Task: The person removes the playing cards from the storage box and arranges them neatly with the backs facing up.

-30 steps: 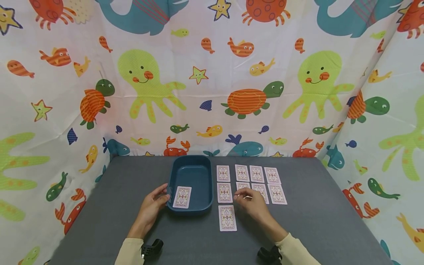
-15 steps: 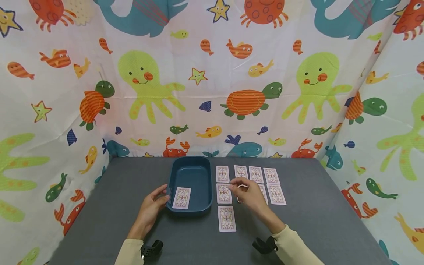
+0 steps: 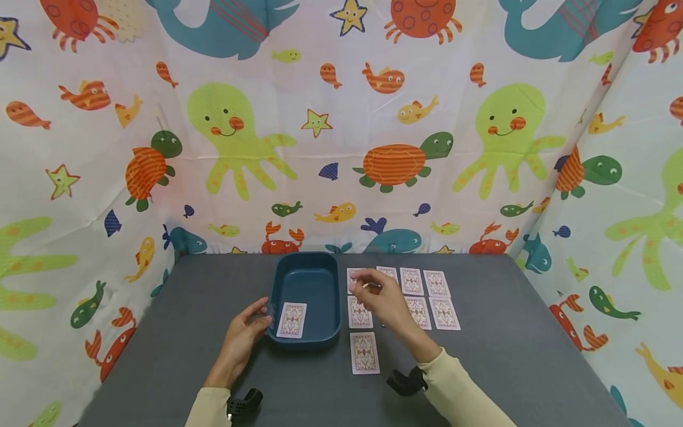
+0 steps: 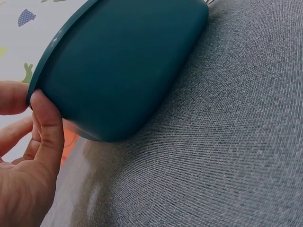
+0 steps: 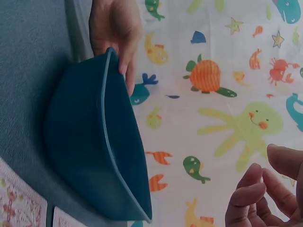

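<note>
A dark teal plastic tray stands on the grey table with one patterned, face-down playing card inside. My left hand holds its left rim, thumb outside and a finger over the edge, as the left wrist view shows. My right hand hovers over the cards just right of the tray. Its fingers are loosely curled, and nothing shows between them in the right wrist view. Beneath it lie the left column's middle card and the top card, which the fingertips partly cover. Another card in the second column is mostly hidden.
Several face-down cards lie in rows to the right, among them the far-right front card. A single card lies nearest me. A cloth with sea animals hangs behind and along both sides of the grey table.
My right hand has moved left and slightly away from me, from the second column of cards to above the left column. My left hand and the tray have stayed in place.
</note>
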A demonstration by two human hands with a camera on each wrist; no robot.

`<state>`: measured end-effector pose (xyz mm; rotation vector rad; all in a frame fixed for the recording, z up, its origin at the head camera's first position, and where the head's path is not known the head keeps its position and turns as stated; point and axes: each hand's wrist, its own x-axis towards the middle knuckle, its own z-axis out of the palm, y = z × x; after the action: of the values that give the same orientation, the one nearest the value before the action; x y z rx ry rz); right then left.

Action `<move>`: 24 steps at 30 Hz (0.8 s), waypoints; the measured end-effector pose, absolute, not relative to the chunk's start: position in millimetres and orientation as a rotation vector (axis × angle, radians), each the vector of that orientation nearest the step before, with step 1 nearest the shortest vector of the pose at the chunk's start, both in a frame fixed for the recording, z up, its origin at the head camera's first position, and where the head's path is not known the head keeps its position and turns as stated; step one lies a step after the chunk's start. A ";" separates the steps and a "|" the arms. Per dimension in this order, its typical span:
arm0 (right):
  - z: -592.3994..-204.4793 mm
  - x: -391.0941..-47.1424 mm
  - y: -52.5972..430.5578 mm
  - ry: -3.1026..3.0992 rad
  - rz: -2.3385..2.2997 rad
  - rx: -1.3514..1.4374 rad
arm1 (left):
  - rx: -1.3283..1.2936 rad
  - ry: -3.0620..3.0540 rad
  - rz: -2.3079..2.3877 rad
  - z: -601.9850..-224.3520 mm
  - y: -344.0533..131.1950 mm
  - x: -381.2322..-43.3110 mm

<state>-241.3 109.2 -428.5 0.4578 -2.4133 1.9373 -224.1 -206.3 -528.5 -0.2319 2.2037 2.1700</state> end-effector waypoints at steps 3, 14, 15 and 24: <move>-420.5 -239.2 100.9 -2.418 1.934 0.479 | -0.228 2.206 2.165 -528.0 -206.6 -224.2; -420.0 -244.4 72.2 -2.469 1.877 0.503 | -0.252 2.222 2.133 -530.1 -208.2 -224.7; -425.8 -247.8 69.8 -2.467 1.882 0.501 | -0.254 2.220 2.135 -530.2 -208.3 -224.9; -447.6 -261.6 47.5 -2.486 1.874 0.523 | -0.259 2.218 2.129 -528.9 -207.8 -225.5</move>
<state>-261.6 47.5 -447.6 0.5230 -2.4863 1.8738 -225.5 -207.8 -528.9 -0.2589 2.2176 2.1287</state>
